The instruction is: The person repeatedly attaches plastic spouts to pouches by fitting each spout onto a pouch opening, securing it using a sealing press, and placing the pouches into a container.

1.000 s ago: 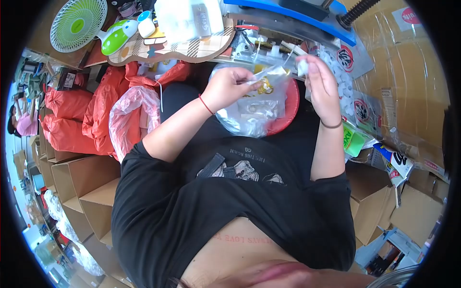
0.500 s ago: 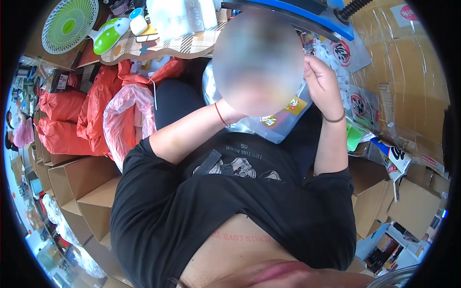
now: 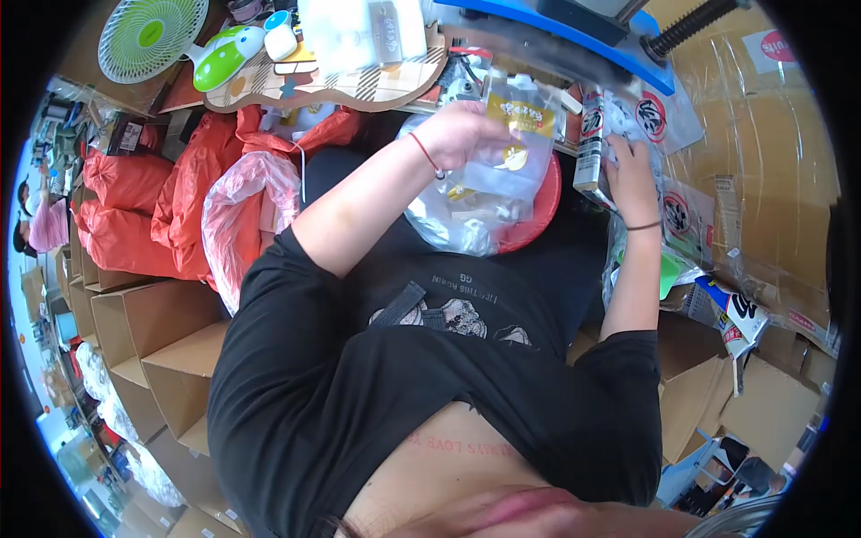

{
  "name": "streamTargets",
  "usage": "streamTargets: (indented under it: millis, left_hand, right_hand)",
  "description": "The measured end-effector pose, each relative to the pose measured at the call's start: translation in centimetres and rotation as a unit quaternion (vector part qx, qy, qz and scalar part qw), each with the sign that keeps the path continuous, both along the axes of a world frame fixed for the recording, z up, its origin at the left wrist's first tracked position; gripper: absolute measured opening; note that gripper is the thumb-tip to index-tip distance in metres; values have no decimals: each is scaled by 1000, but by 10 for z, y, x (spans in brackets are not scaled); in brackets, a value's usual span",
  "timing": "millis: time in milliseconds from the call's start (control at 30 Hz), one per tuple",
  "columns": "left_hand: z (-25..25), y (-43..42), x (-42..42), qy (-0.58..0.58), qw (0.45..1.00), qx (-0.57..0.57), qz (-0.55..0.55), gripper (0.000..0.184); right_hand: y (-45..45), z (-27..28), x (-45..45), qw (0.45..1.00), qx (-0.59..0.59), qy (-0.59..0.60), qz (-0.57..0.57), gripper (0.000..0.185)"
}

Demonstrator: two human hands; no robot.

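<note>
Hanging from the left hand (image 3: pixel 466 139), a clear, thin-walled pouch (image 3: pixel 533 151) with gold-coloured labels is held above a red basin (image 3: pixel 543 213), its top edge turned away from the person's body. The left fingers and thumb are closed on one side of it; the far side hangs free.

Because the grip is on one side only, the limp film could swing, fold or slide out and drop among the loose clear plastic (image 3: pixel 465 231) in the basin, where it would be hard to pick out by eye. A firmer squeeze might crease the film.

The left arm crosses in front of the body, elbow bent and out to the side, wrist fairly straight, fingers pointing right. The right forearm stretches forward, and the right hand (image 3: pixel 633 179) is palm down with fingers slightly spread, at small white pieces (image 3: pixel 621 118) beside a printed carton (image 3: pixel 589 148). Whether those fingertips pinch anything cannot be told; a blind grab there might take several pieces or knock some loose.

Beyond the pouch stands a blue metal frame (image 3: pixel 574 40); red plastic bags (image 3: pixel 134 211) lie at far left.
</note>
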State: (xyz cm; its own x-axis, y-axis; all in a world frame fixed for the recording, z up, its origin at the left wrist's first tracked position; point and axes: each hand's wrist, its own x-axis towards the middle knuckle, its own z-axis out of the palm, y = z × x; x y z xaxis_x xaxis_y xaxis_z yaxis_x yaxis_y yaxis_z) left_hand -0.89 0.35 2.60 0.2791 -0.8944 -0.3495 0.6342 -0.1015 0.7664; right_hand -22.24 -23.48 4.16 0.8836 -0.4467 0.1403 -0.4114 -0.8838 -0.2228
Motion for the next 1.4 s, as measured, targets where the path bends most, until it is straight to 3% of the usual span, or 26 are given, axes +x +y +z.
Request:
streamTargets:
  millis: [100, 133, 200, 233, 267, 333, 367, 433, 467, 500, 567, 600, 633, 700, 733, 833, 900, 967, 1167, 1200, 1333, 1400]
  left_hand:
    - [-3, 0, -1, -8, 999, 21, 30, 32]
    - [-5, 2, -1, -80, 995, 7, 66, 44]
    - [-1, 11, 21, -344, 917, 126, 161, 56]
    - [-9, 15, 46, -545, 791, 96, 261, 59]
    - [-18, 19, 72, -710, 613, 58, 342, 63]
    - [-20, 41, 98, -845, 409, 233, 255, 67]
    - [-55, 51, 115, -873, 368, 269, 175, 71]
    - [-43, 68, 90, -878, 427, 210, 45, 70]
    - [-32, 76, 73, -898, 407, 157, 55, 55]
    - [-34, 78, 72, -898, 407, 155, 53, 55]
    - [-40, 85, 74, -764, 605, 209, 84, 44]
    - [-33, 85, 67, -769, 589, 159, 190, 31]
    - [-31, 85, 61, -768, 590, 160, 188, 31]
    - [-29, 82, 46, -491, 855, 49, 157, 25]
    - [-21, 74, 30, -423, 890, 38, 167, 22]
    - [-8, 63, 4, -449, 889, 69, 59, 24]
    - [-3, 55, -14, -451, 891, 52, 31, 22]
    - [0, 48, -30, -374, 927, 35, 8, 22]
    - [0, 39, -57, -123, 989, -36, -76, 24]
    - [-1, 38, -62, -106, 989, -40, -100, 25]
    - [3, 33, -70, 5, 992, -15, -126, 24]
    - [-4, 26, -61, -4, 996, -30, -89, 24]
  right_hand:
    - [6, 8, -4, 1000, -13, -12, -14, 37]
    - [5, 7, -6, 999, -38, -15, -7, 35]
    - [4, 7, -6, 998, -62, -20, -1, 33]
    - [4, 10, -6, 997, -74, -30, 19, 31]
    - [5, 10, -7, 995, -85, -40, 39, 30]
    - [3, 4, -7, 994, -75, -58, 44, 29]
    - [0, 3, -6, 993, -70, -78, 51, 28]
    - [-6, 8, -6, 995, -69, -53, 41, 27]
    - [-7, 9, -7, 997, -65, -25, 30, 25]
    - [-5, 7, -9, 997, -64, -25, 28, 25]
    - [-1, 4, -10, 989, -14, -140, -46, 22]
    - [4, 7, -11, 989, -12, -140, -46, 22]
    - [10, 12, -12, 985, 3, -165, -42, 20]
    - [27, 24, -7, 981, 20, -187, -42, 19]
    - [41, 31, 2, 977, 84, -192, 30, 19]
    - [70, 38, 23, 934, 231, -202, 181, 21]
    - [82, 50, 35, 913, 275, -250, 168, 20]
    - [85, 53, 49, 894, 330, -269, 140, 19]
    - [60, 65, 43, 949, 171, -137, 224, 19]
    - [57, 71, 39, 954, 188, -64, 223, 18]
    - [49, 75, 29, 950, 214, -47, 223, 20]
    - [23, 56, 14, 923, 358, -140, 36, 31]
